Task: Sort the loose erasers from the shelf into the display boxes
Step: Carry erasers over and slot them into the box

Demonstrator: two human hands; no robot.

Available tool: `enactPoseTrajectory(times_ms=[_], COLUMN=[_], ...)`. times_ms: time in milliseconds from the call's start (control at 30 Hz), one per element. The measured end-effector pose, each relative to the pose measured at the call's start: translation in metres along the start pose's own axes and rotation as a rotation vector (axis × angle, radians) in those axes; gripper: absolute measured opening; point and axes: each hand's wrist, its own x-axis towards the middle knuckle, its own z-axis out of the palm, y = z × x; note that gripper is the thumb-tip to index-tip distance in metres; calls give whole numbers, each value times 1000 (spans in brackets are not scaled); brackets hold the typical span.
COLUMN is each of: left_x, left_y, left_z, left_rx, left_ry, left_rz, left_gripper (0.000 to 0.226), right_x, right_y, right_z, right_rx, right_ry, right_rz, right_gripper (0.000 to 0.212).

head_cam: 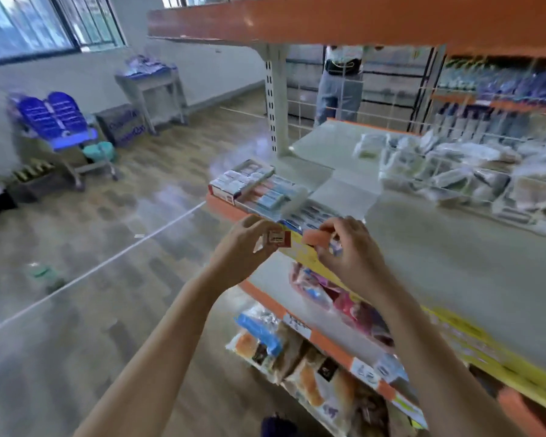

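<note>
Erasers fill both your hands: left hand (243,247) pinches a red-labelled eraser (276,238), right hand (349,250) an orange eraser (316,237), poised by the display boxes (259,187) at the shelf's (454,263) front edge for sorting.

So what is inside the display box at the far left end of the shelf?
The display box holds rows of small wrapped erasers, packed close. Anything beneath that top layer is covered.

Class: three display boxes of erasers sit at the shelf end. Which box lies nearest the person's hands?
The box of dark-wrapped erasers, just behind both hands; the other two sit farther back toward the shelf's end.
</note>
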Motion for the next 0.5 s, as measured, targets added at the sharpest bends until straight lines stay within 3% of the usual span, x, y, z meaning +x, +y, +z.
enactPoseTrajectory(times_ms=[367, 500], left_x=[121, 155], left_y=[-131, -163], left_z=[-32, -26], left_rx=[-9, -22], left_ry=[-78, -205], left_rz=[72, 163], left_gripper=[31, 39], right_x=[159, 179], right_y=[1, 5], right_z=[67, 81], right_rx=[-145, -207], right_ry=[9, -22], right_rz=[97, 231], right_gripper=[34, 33])
